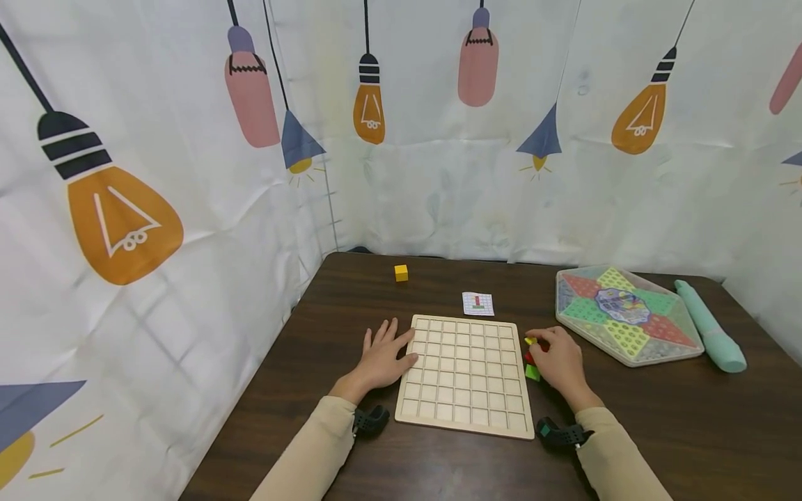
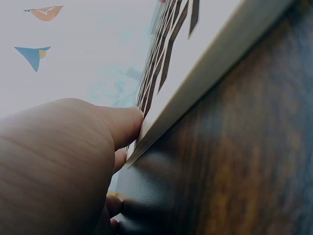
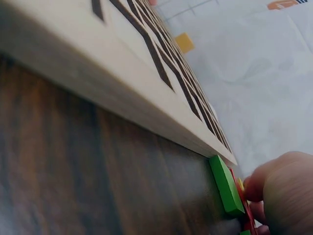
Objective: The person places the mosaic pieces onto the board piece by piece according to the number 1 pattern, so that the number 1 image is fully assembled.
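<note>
A square wooden grid board (image 1: pixel 466 376) lies on the dark table. My left hand (image 1: pixel 379 362) is spread at its left side, thumb and index finger touching the board's edge; in the left wrist view the thumb (image 2: pixel 129 125) lies along the rim. Beyond the board's right edge, my right hand (image 1: pixel 560 358) pinches a red block (image 1: pixel 544 345) between thumb and fingers. Beside those fingertips lie a yellow block (image 1: pixel 530 341) and a green block (image 1: pixel 532 373). The right wrist view shows a green block (image 3: pixel 226 188) against the board's corner, with red pieces partly hidden behind it.
An orange-yellow cube (image 1: pixel 401 273) sits near the table's back edge. Behind the board lies a small pattern card (image 1: pixel 478 304). A hexagonal game box (image 1: pixel 626 316) and a mint-green cylindrical object (image 1: pixel 711 327) occupy the right side. A patterned cloth (image 1: pixel 426 188) hangs behind the table.
</note>
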{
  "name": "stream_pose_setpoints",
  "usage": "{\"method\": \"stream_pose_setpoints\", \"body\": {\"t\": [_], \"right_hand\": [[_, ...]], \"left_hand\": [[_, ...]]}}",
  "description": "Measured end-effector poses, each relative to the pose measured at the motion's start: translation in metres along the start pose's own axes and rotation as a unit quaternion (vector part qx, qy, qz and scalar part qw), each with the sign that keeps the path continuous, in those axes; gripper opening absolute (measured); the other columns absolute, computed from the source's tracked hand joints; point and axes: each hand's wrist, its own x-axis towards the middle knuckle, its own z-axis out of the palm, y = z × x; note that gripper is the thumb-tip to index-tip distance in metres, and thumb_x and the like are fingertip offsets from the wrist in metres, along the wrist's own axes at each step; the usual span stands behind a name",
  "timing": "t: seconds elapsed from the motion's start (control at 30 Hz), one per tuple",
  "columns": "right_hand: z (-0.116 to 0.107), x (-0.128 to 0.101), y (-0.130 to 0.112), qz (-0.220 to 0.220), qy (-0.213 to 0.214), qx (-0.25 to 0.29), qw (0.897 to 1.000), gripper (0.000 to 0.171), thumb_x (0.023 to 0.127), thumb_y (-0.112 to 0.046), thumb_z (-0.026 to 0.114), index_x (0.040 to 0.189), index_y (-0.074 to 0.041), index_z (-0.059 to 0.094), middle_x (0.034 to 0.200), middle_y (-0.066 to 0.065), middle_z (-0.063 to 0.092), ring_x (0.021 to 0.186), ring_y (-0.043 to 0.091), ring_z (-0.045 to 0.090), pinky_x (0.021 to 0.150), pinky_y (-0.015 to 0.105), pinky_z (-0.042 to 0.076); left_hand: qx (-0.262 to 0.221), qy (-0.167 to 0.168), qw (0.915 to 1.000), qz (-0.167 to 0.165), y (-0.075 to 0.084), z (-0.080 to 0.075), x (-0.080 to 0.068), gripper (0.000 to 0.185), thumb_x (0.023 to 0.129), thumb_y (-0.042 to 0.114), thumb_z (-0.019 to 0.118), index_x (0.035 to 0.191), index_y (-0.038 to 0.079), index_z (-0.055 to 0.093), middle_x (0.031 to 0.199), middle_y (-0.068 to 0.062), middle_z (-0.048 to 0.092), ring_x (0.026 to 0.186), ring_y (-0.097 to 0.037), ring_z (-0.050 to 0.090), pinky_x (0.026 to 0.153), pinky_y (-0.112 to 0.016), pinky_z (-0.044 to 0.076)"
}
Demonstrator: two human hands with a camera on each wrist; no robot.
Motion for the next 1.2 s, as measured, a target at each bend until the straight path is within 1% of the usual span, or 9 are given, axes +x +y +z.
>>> {"method": "stream_pose_setpoints", "body": {"t": [0.1, 0.17, 0.23, 0.37, 0.5, 0.67, 0.8, 1.03, 1.2], "right_hand": [[-0.0007, 0.0005, -0.0005, 0.003, 0.009, 0.006, 1.0, 0.027, 0.09, -0.005, 0.057, 0.112, -0.003, 0.072, 0.109, 0.019, 0.059, 0.086, 0.032, 0.056, 0.072, 0.046, 0.044], [-0.0009, 0.001, -0.0009, 0.006, 0.015, 0.009, 1.0, 0.026, 0.091, -0.007, 0.059, 0.113, -0.002, 0.072, 0.109, 0.019, 0.06, 0.086, 0.032, 0.057, 0.07, 0.045, 0.045], [-0.0007, 0.0014, -0.0015, 0.01, 0.018, 0.005, 1.0, 0.027, 0.092, -0.012, 0.062, 0.115, -0.001, 0.07, 0.109, 0.019, 0.06, 0.087, 0.033, 0.057, 0.072, 0.046, 0.046], [0.0005, 0.0009, -0.0026, 0.018, 0.013, -0.02, 1.0, 0.037, 0.09, -0.025, 0.07, 0.115, 0.003, 0.069, 0.107, 0.021, 0.058, 0.091, 0.036, 0.056, 0.075, 0.051, 0.046], [0.0023, 0.0014, -0.0025, 0.02, 0.018, -0.035, 0.999, 0.039, 0.087, -0.03, 0.073, 0.109, 0.003, 0.07, 0.102, 0.02, 0.058, 0.09, 0.036, 0.053, 0.076, 0.052, 0.043], [0.0024, 0.0034, -0.0045, 0.015, 0.031, -0.037, 0.999, 0.035, 0.086, -0.029, 0.075, 0.103, 0.001, 0.071, 0.095, 0.018, 0.06, 0.087, 0.035, 0.053, 0.074, 0.051, 0.042], [0.0016, 0.0063, -0.0045, 0.012, 0.029, -0.037, 0.999, 0.033, 0.087, -0.027, 0.074, 0.104, 0.001, 0.072, 0.095, 0.018, 0.061, 0.086, 0.035, 0.054, 0.073, 0.05, 0.042], [-0.0033, 0.0064, -0.0021, 0.018, 0.015, -0.023, 0.999, 0.032, 0.089, -0.022, 0.071, 0.11, 0.002, 0.071, 0.102, 0.021, 0.063, 0.09, 0.037, 0.058, 0.075, 0.052, 0.047], [-0.0071, 0.0054, -0.0023, 0.01, 0.011, -0.008, 1.0, 0.03, 0.09, -0.016, 0.068, 0.116, 0.001, 0.069, 0.109, 0.023, 0.063, 0.094, 0.039, 0.06, 0.076, 0.053, 0.048]], "left_hand": [[0.001, 0.0, 1.0, -0.001, -0.0006, -0.0001, 0.0, 0.058, 0.101, 0.041, 0.05, 0.153, 0.02, 0.036, 0.161, -0.02, 0.012, 0.15, -0.037, 0.003, 0.114, -0.062, -0.006], [0.001, 0.0, 1.0, -0.001, -0.0008, -0.0002, -0.0002, 0.058, 0.101, 0.041, 0.051, 0.153, 0.02, 0.036, 0.161, -0.02, 0.012, 0.149, -0.037, 0.003, 0.114, -0.062, -0.006], [0.001, 0.001, 1.0, -0.002, -0.0012, -0.0004, -0.0005, 0.058, 0.101, 0.041, 0.051, 0.153, 0.02, 0.036, 0.161, -0.02, 0.012, 0.149, -0.037, 0.003, 0.114, -0.062, -0.005], [0.001, 0.002, 1.0, -0.002, -0.002, -0.0005, -0.0009, 0.058, 0.101, 0.041, 0.051, 0.153, 0.02, 0.036, 0.161, -0.02, 0.012, 0.149, -0.037, 0.003, 0.114, -0.063, -0.005], [0.001, 0.003, 1.0, -0.003, -0.0024, 0.0009, -0.0008, 0.058, 0.101, 0.041, 0.051, 0.153, 0.02, 0.037, 0.161, -0.02, 0.012, 0.149, -0.037, 0.004, 0.114, -0.063, -0.005], [0.004, 0.0, 1.0, -0.005, -0.0023, 0.0016, -0.0007, 0.059, 0.101, 0.042, 0.051, 0.154, 0.021, 0.036, 0.162, -0.019, 0.012, 0.15, -0.036, 0.003, 0.114, -0.062, -0.005], [0.002, 0.002, 1.0, -0.005, -0.001, -0.0006, -0.0011, 0.059, 0.101, 0.042, 0.051, 0.154, 0.02, 0.035, 0.161, -0.019, 0.012, 0.15, -0.036, 0.003, 0.115, -0.062, -0.005], [-0.002, -0.001, 1.0, -0.002, 0.0014, -0.0035, -0.0011, 0.059, 0.101, 0.041, 0.051, 0.153, 0.019, 0.036, 0.161, -0.019, 0.012, 0.149, -0.037, 0.003, 0.114, -0.062, -0.006], [-0.003, 0.0, 1.0, 0.003, 0.0019, -0.002, -0.0009, 0.059, 0.101, 0.041, 0.051, 0.153, 0.019, 0.036, 0.161, -0.02, 0.012, 0.149, -0.038, 0.004, 0.114, -0.063, -0.005]]}}
